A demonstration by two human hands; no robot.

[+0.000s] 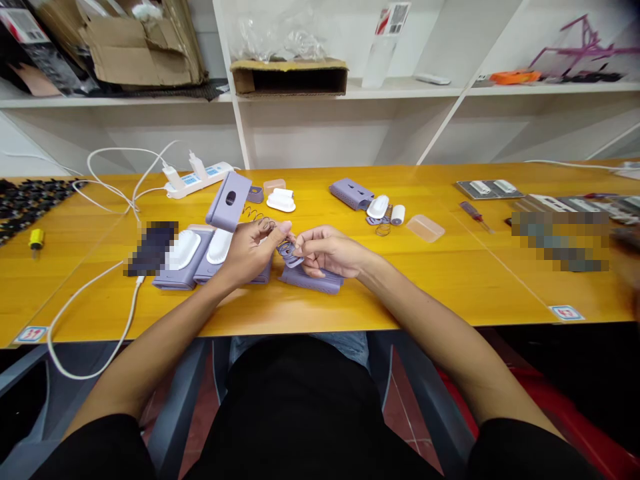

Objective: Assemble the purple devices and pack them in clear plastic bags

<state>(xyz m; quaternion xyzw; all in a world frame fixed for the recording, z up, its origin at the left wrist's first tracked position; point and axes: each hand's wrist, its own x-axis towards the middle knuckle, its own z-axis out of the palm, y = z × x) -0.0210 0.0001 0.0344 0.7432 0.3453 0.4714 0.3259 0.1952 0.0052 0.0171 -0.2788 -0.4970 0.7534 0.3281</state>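
My left hand (253, 250) is closed around a thin metal spring (256, 215), whose loose coils stick out past the fingers toward the back. Facing it, my right hand (327, 250) pinches a small purple plastic part with round openings (290, 255). The fingertips of both hands almost meet at this part, and fingers hide some of it. Below my right hand lies a purple slotted shell (313, 280). A purple housing with an oval hole (229, 200) stands just behind my left hand. Purple housings with white caps (183, 250) sit left of it.
At the back are a power strip (197, 179), a white cap (281, 200) and another purple shell (351, 193). Near that shell are a second spring (384, 228), a white cylinder (398, 214) and a clear lid (425, 227). A screwdriver (475, 215) lies right; a cable (93, 283) loops left.
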